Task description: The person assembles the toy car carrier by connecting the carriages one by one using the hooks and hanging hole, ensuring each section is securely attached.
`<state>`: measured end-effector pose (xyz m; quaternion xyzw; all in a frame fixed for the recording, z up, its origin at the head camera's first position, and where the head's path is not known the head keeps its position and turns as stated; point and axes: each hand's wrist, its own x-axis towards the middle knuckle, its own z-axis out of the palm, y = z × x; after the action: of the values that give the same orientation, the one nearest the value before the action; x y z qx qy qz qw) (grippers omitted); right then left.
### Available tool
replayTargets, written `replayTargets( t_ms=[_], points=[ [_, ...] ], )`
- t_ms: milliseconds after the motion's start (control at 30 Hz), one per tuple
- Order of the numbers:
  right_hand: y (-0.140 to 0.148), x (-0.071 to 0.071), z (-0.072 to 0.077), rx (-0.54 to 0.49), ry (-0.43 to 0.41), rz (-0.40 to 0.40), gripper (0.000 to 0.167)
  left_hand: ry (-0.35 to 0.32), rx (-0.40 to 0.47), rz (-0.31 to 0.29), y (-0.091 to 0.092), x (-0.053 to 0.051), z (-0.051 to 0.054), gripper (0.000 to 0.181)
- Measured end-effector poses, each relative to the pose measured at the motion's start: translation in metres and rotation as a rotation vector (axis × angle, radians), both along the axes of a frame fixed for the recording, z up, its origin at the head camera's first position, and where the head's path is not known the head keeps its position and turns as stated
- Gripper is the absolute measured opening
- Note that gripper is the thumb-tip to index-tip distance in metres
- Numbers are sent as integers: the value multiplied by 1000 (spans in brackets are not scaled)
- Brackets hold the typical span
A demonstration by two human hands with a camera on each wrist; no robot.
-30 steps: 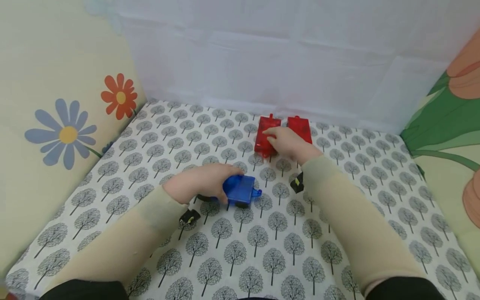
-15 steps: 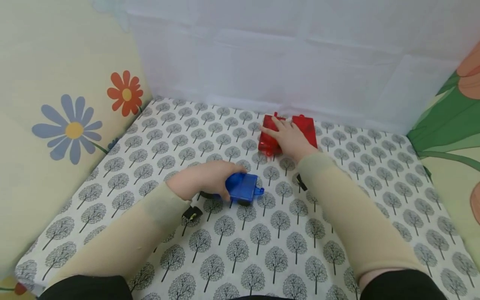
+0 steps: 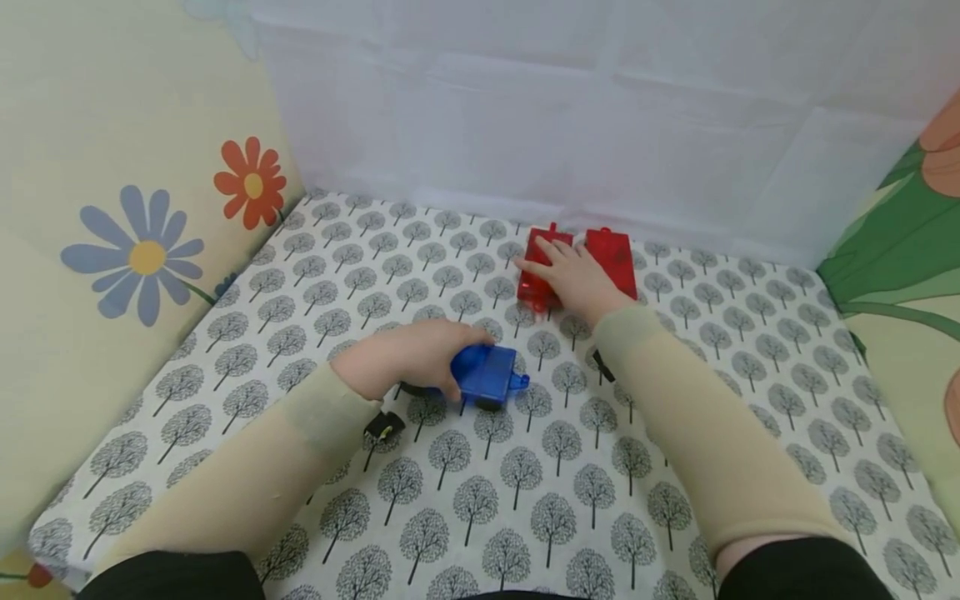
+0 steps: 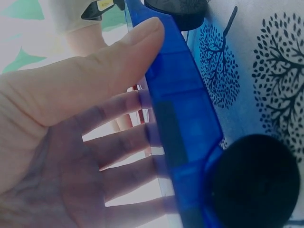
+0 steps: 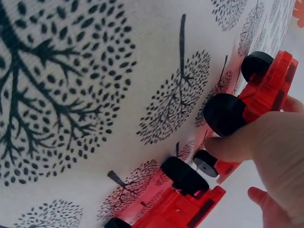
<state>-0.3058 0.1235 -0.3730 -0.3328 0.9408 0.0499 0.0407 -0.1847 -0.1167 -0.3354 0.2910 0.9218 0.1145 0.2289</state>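
Observation:
My left hand (image 3: pixel 423 354) holds a blue toy car (image 3: pixel 486 373) with black wheels and a small hook on its right end. In the left wrist view, the thumb lies along one side of the blue body, with the other fingers behind it. Spread over the left red toy car (image 3: pixel 534 292) is my right hand (image 3: pixel 581 279), its fingers looking fairly straight and partly covering the car. The right wrist view has the thumb (image 5: pixel 232 145) against that car's side, close to a black wheel. A second red toy car (image 3: pixel 613 258) stands just right of it.
White cloth printed with grey trees (image 3: pixel 558 533) covers the table. A white sheet (image 3: pixel 525 125) hangs behind the red cars. Flower-printed panels (image 3: pixel 146 258) stand at both sides. Both wrists carry small black devices (image 3: pixel 384 426).
My right hand's fingers have gone from bunched on the left red car to spread across it. The left hand and blue car have stayed nearly still; the head view has shifted slightly.

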Motion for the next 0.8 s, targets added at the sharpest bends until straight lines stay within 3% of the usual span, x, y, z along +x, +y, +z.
replayTargets(
  t_ms=[200, 567, 800],
  points=[
    [-5, -2, 4, 31, 34, 59, 81, 11, -8, -12, 1, 0, 1, 88],
    [-22, 5, 6, 96, 91, 134, 79, 12, 2, -21, 2, 0, -1, 88],
    [-33, 19, 23, 100, 175, 181, 87, 2, 7, -4, 3, 0, -1, 90]
  ],
)
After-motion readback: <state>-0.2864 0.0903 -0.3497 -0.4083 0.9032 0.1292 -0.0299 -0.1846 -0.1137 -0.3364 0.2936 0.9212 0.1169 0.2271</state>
